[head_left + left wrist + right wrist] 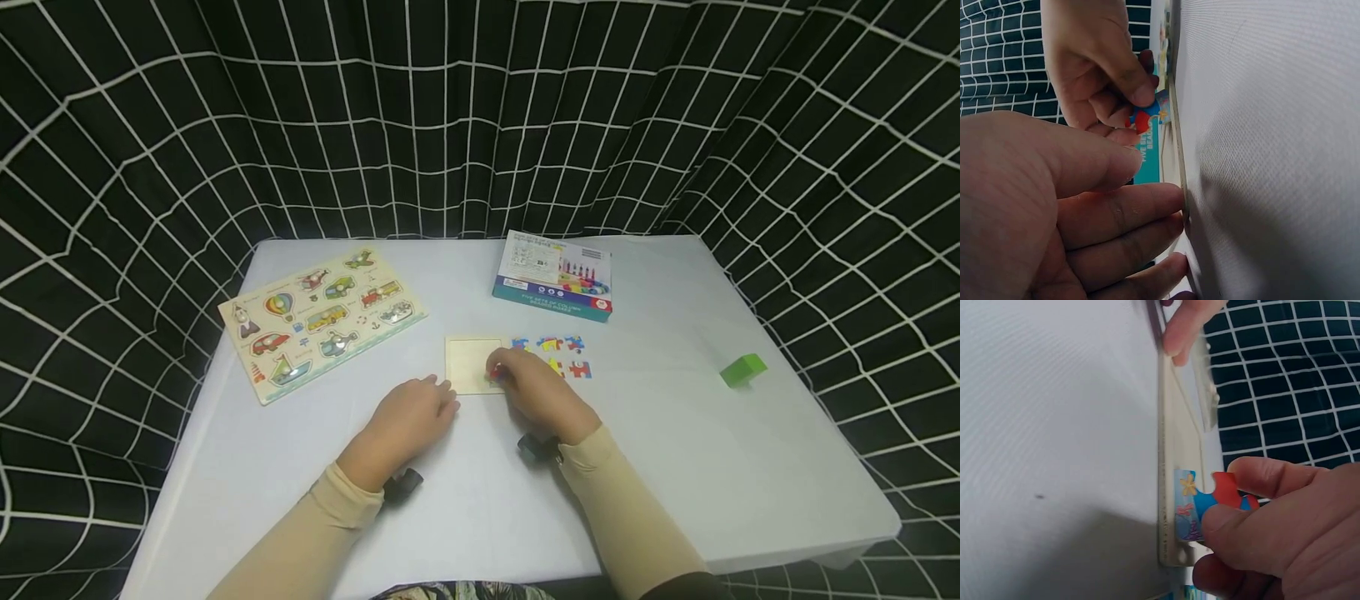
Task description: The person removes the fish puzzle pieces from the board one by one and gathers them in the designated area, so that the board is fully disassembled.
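Observation:
A pale wooden puzzle tray [468, 360] with a raised rim lies in the middle of the table. At its left near corner, the fingertips of my left hand [411, 417] touch the edge, the fingers fairly straight. Over the tray's right part, my right hand [542, 390] pinches a jigsaw piece [1225, 487] between thumb and fingers. The piece is red and blue with a yellow starfish on a light blue border. Several loose jigsaw pieces [580, 369] lie right of the tray, some hidden behind the right hand.
A peg puzzle board [352, 329] with vehicle pictures lies at the left. Behind the tray sits a teal and white toy box [551, 275]. A green block [742, 370] is at the right. Black cloth with a white grid [465, 125] surrounds the white table [652, 467].

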Demonstrator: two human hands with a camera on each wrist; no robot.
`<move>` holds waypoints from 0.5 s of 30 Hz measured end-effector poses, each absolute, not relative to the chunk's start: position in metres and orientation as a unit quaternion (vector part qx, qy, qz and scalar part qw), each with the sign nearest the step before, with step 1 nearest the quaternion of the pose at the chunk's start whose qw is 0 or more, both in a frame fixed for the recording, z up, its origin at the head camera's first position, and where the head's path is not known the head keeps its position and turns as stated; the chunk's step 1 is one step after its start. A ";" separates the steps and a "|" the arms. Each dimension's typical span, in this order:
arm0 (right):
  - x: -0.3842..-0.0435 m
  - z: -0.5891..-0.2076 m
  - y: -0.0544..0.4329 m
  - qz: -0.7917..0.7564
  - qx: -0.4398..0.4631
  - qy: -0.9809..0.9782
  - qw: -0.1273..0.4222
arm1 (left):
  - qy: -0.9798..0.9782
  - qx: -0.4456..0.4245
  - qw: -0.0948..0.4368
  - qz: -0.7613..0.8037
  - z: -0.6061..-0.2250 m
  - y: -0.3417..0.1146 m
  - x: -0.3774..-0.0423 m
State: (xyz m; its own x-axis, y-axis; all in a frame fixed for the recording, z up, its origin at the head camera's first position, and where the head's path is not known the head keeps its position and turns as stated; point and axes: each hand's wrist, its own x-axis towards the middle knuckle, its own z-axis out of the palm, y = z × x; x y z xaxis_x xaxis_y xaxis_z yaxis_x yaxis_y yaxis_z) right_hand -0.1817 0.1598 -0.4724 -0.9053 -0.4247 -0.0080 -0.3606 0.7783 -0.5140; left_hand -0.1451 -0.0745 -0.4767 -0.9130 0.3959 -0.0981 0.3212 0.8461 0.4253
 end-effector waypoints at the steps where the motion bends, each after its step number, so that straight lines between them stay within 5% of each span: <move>1: -0.181 -0.472 0.161 -0.263 -0.210 0.940 0.060 | 0.957 0.187 0.093 0.203 -0.477 -0.074 -0.145; 15: -0.181 -0.451 0.238 -0.321 -0.010 0.946 0.050 | 0.958 0.192 0.091 0.195 -0.474 -0.074 -0.144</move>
